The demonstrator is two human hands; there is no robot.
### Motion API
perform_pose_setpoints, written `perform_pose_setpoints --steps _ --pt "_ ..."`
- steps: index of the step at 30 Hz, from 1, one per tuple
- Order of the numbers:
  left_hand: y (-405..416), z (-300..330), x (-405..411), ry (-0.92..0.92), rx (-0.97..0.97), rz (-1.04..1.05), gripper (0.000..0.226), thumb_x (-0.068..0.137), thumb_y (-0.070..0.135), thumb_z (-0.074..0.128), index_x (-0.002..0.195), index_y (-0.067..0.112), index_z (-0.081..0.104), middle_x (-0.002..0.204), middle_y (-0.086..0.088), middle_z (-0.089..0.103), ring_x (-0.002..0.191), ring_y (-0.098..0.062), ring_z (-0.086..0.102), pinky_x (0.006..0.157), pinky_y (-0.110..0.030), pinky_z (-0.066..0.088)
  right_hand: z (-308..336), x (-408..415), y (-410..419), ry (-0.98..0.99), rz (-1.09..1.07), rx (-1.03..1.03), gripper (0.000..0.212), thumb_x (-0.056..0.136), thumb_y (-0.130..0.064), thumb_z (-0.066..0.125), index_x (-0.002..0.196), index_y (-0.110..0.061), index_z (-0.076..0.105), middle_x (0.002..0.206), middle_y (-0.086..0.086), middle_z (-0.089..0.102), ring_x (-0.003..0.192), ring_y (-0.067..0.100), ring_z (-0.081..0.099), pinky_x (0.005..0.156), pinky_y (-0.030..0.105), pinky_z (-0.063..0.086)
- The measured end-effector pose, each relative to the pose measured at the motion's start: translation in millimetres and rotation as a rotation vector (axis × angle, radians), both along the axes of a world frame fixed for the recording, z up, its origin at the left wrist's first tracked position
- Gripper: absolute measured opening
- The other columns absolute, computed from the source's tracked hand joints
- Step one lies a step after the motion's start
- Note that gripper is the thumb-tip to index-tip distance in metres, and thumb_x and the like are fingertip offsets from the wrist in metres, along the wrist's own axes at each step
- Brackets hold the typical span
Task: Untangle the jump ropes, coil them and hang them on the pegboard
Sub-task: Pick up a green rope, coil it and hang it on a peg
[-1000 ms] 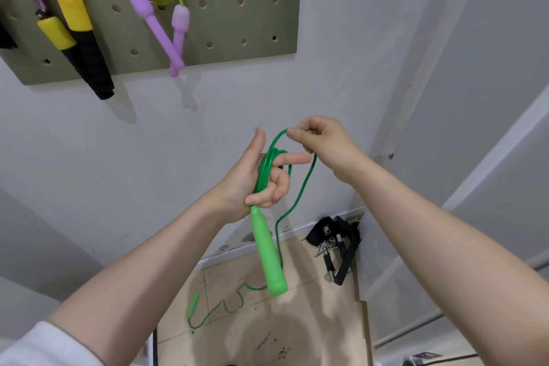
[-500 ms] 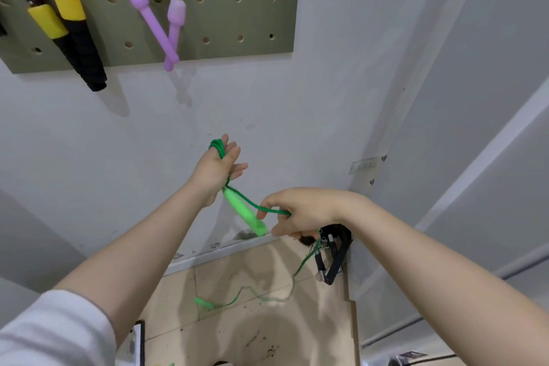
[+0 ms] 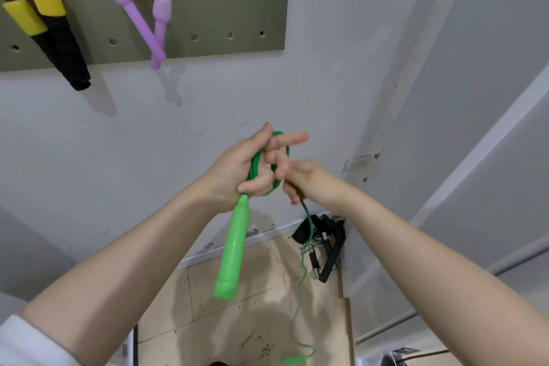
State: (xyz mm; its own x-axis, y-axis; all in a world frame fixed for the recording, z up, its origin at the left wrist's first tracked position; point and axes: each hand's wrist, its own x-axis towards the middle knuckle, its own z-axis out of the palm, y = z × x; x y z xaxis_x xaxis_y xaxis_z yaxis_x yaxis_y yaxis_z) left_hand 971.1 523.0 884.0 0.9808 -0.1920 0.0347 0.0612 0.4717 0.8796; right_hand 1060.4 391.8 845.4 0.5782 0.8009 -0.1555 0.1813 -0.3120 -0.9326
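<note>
1. I am seeing the green rope [image 3: 303, 270] gaining another loop since half a second ago; its tail is trailing to the floor [image 3: 261, 321].
2. My left hand [image 3: 243, 169] is clamping coils and handle [image 3: 233, 249].
3. My right hand [image 3: 309, 181], back up beside it, is pinching the rope.

A pale grey wall [image 3: 208, 104] meets a beige tiled floor [image 3: 261, 306] along a light skirting board [image 3: 225, 249]. Black exercise gear [image 3: 326, 246] lies in the floor's corner.
</note>
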Motion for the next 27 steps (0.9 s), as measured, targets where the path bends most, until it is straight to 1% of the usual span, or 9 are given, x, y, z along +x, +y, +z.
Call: perform_pose_setpoints --steps 3,6,8,10,14,18,20,24,27 --pt "12.6 0.6 13.0 0.092 0.173 0.397 0.042 0.098 0.040 0.030 0.118 0.008 0.050 0.068 0.002 0.067 0.025 -0.004 0.025 0.033 -0.013 0.017 -15.8 -14.1 -5.8 0.014 0.250 -0.426 0.032 0.101 -0.023 0.033 0.114 0.002 0.050 0.052 0.002 0.051 0.035 0.009 0.042 0.046 0.023 0.039" --pt "31.2 -16.4 24.2 0.194 0.271 0.574 0.040 0.100 0.037 0.035 0.128 0.007 0.037 0.093 -0.001 0.068 0.036 -0.009 0.051 0.037 -0.016 0.038 -4.3 -25.2 -8.6 0.012 0.463 -0.581 0.012 0.099 -0.022 0.037 0.098 -0.015 0.046 0.060 0.006 0.052 0.030 0.006 0.041 0.043 0.020 0.039" --pt "44.2 -37.1 26.8 0.232 0.505 0.623 0.052 0.101 0.030 0.038 0.143 0.005 0.020 0.096 0.000 0.065 0.047 -0.010 0.063 0.045 -0.016 0.048 12.9 -27.5 -8.1 -0.069 0.514 -0.540 0.002 0.097 -0.021 0.046 0.098 -0.019 0.047 0.059 0.003 0.050 0.032 0.006 0.041 0.048 0.024 0.040" --pt "51.4 -54.7 25.6 0.272 0.651 0.606 0.056 0.101 0.026 0.037 0.147 0.004 0.013 0.089 -0.001 0.066 0.045 -0.009 0.062 0.042 -0.016 0.046 30.0 -22.9 -8.1 -0.180 0.452 -0.403 0.018 0.094 -0.018 0.053 0.112 -0.015 0.057 0.054 -0.001 0.045 0.035 0.006 0.038 0.044 0.020 0.038" --pt "40.3 -62.9 19.5 0.354 0.731 0.347 0.051 0.100 0.042 0.030 0.130 0.003 0.045 0.072 -0.006 0.070 0.040 -0.016 0.057 0.041 -0.019 0.042 59.7 -5.0 -10.4 -0.268 0.181 0.009 0.010 0.088 -0.012 0.062 0.081 -0.009 0.068 0.045 -0.010 0.044 0.042 0.002 0.038 0.043 0.016 0.035" --pt "9.7 -39.2 14.1 0.318 0.445 0.042 0.092 0.085 0.066 -0.006 0.113 0.007 0.060 0.042 -0.009 0.053 0.023 -0.011 0.030 0.036 -0.020 0.029 56.2 23.2 -8.7 -0.227 -0.353 0.355 0.024 0.085 -0.015 0.066 0.063 -0.017 0.058 0.049 -0.012 0.045 0.043 0.002 0.039 0.046 0.015 0.037" --pt "1.0 -24.6 11.7 0.217 0.304 -0.114 0.096 0.079 0.075 0.001 0.114 0.009 0.061 0.039 -0.007 0.051 0.021 -0.006 0.025 0.036 -0.017 0.025 41.9 30.2 -5.9 -0.188 -0.482 0.347 0.028 0.087 -0.020 0.065 0.061 -0.017 0.055 0.045 -0.015 0.041 0.043 0.001 0.038 0.048 0.016 0.038" --pt "-4.2 -5.5 14.7 -0.048 0.300 -0.083 0.047 0.086 0.050 0.053 0.118 0.018 0.063 0.056 -0.001 0.066 0.025 0.001 0.030 0.035 -0.013 0.023 -0.5 20.0 -3.0 -0.042 -0.185 0.046 0.035 0.096 -0.017 0.047 0.062 -0.016 0.055 0.048 -0.005 0.044 0.041 0.007 0.037 0.048 0.023 0.036" --pt "3.6 -6.4 24.6 0.079 0.318 0.233 0.041 0.096 0.021 0.044 0.136 0.010 0.042 0.084 -0.002 0.073 0.041 -0.008 0.057 0.043 -0.015 0.045 -17.1 4.4 -2.9 -0.001 0.040 -0.155 0.033 0.101 -0.025 0.036 0.080 -0.008 0.056 0.052 0.002 0.045 0.037 0.010 0.037 0.047 0.024 0.039"
